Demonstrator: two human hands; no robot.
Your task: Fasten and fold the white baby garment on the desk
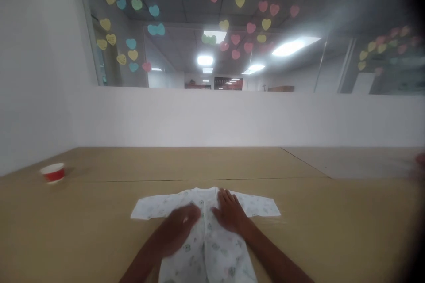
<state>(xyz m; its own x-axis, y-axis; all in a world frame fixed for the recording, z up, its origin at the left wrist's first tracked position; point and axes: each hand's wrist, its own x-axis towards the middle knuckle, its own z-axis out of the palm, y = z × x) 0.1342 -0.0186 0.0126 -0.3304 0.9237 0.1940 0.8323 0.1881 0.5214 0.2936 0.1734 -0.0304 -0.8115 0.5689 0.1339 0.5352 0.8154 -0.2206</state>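
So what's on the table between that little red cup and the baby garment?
Nothing: in the head view, only bare tan table lies between the red cup and the baby garment.

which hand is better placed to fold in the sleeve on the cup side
Left, probably. The left hand lies flat on the baby garment nearer the sleeve pointing toward the red cup; the right hand rests on the opposite half.

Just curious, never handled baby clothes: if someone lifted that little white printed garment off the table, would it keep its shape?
Probably not. The garment lies flat, sleeves spread, under the left hand and right hand, so it looks like thin, floppy cloth that would droop. It likely weighs little and would bunch, not slide, if pushed across the table.
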